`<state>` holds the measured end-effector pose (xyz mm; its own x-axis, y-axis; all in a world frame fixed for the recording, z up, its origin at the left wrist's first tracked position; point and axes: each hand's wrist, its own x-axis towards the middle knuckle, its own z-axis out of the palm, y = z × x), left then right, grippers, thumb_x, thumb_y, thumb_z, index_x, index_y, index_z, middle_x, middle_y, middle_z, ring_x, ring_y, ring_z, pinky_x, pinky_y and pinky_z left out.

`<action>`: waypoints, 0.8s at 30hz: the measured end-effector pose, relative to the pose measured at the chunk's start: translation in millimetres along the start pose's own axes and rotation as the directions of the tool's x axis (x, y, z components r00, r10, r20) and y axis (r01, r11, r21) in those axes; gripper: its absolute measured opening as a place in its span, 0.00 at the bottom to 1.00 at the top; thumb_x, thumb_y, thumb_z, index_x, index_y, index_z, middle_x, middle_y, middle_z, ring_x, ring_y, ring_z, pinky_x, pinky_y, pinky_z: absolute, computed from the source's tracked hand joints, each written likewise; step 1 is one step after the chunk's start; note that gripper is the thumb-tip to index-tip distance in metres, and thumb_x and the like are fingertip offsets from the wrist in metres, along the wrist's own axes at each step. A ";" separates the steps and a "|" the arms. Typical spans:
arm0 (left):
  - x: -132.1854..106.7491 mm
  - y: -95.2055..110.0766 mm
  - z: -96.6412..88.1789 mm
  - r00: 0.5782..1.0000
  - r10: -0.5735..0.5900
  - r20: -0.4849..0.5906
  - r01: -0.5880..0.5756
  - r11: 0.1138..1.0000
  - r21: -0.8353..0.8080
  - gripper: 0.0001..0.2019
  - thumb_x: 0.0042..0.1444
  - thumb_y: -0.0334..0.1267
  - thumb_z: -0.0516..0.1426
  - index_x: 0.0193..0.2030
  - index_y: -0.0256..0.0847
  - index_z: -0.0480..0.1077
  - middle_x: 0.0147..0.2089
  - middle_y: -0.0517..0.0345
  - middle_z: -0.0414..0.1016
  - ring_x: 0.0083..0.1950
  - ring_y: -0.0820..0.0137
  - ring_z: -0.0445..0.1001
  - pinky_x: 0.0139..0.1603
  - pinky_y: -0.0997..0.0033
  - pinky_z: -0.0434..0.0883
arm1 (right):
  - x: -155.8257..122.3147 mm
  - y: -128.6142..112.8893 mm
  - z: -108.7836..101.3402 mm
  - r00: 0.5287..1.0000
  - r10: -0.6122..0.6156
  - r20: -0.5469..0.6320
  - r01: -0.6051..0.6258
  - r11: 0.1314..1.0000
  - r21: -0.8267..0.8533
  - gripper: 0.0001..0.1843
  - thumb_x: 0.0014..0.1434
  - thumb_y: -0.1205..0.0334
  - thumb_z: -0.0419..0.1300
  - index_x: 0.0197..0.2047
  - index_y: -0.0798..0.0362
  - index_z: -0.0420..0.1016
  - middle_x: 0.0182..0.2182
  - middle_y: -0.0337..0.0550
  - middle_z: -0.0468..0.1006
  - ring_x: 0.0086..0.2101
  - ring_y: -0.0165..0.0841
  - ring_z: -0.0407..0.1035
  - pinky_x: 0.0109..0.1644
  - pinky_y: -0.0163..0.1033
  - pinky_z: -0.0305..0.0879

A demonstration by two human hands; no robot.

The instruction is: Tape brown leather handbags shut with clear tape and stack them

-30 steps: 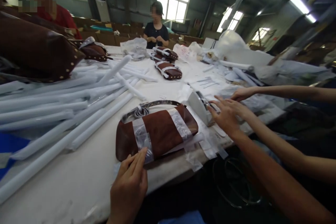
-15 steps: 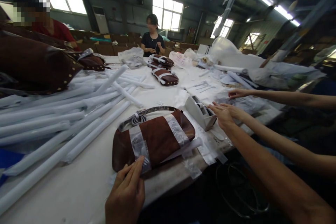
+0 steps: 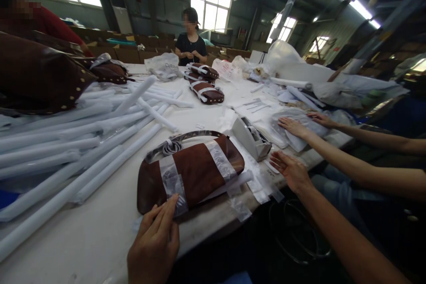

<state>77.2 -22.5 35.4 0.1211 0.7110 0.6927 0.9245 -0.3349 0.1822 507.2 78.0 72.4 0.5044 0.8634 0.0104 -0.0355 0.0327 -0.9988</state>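
Handbag [image 3: 196, 171] on table [image 3: 83, 239], 2 clear bands [image 3: 218, 159] across it. Left hand [image 3: 155, 237] at its 7 o'clock, fingers together on 1 band; can't tell if pinching. Right hand [image 3: 294, 173] at 3 o'clock, fingers apart, near dispenser [image 3: 246, 137] (2 o'clock), roll [image 3: 252, 130] inside. Clear sack [image 3: 161, 69], 11 o'clock: starts "C", rest unclear. Pink-lettered sack [image 3: 226, 71], 1 o'clock: illegible.

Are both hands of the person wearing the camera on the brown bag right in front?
No, only the left hand touches the bag, while the right hand is apart from it, near the tape dispenser.
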 end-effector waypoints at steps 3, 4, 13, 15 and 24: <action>-0.3 -0.1 0.1 1.000 -0.009 0.012 0.009 1.000 0.007 0.27 0.59 0.25 0.54 0.65 0.44 0.66 0.50 0.61 0.80 0.51 0.65 0.75 0.55 0.68 0.68 | 7.7 17.7 -5.3 1.000 -0.020 0.017 0.022 0.989 -0.149 0.28 0.37 0.39 0.74 0.33 0.53 0.81 0.31 0.46 0.82 0.26 0.33 0.75 0.32 0.40 0.78; -0.2 0.1 0.2 1.000 -0.011 0.017 0.011 1.000 0.014 0.27 0.59 0.25 0.54 0.65 0.45 0.66 0.50 0.61 0.80 0.51 0.65 0.75 0.55 0.68 0.68 | 12.3 21.8 -5.4 0.999 -0.041 0.016 0.043 0.981 -0.190 0.30 0.36 0.37 0.74 0.32 0.54 0.81 0.29 0.46 0.82 0.23 0.31 0.72 0.29 0.39 0.76; 0.9 3.7 -2.0 0.999 -0.033 0.016 0.032 0.998 0.051 0.30 0.59 0.25 0.55 0.68 0.45 0.62 0.48 0.60 0.81 0.51 0.64 0.75 0.50 0.68 0.70 | 28.0 -0.5 -38.2 0.887 -0.409 0.216 0.432 0.566 -0.702 0.15 0.55 0.49 0.64 0.36 0.51 0.84 0.32 0.48 0.84 0.29 0.39 0.75 0.34 0.42 0.70; 0.9 3.8 -3.0 0.999 -0.035 0.023 0.033 0.998 0.051 0.31 0.58 0.25 0.55 0.69 0.45 0.62 0.48 0.61 0.81 0.50 0.63 0.75 0.50 0.68 0.70 | 19.2 -20.5 -50.6 0.811 -0.457 0.366 0.550 0.380 -0.744 0.12 0.58 0.57 0.61 0.39 0.50 0.85 0.38 0.49 0.84 0.37 0.42 0.76 0.42 0.44 0.70; 1.0 4.0 0.8 0.996 -0.087 0.034 0.087 0.996 0.002 0.36 0.56 0.24 0.57 0.71 0.47 0.56 0.53 0.62 0.80 0.51 0.64 0.76 0.51 0.69 0.72 | -47.9 -108.8 6.2 0.119 -0.462 0.879 0.925 -0.271 -0.267 0.16 0.64 0.73 0.58 0.51 0.49 0.79 0.41 0.43 0.84 0.39 0.36 0.77 0.46 0.39 0.71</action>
<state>81.3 -22.6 36.3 0.0524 0.7584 0.6497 0.9321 -0.2707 0.2408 481.6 36.2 180.8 -0.6820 0.5297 0.5043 0.7066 0.6550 0.2676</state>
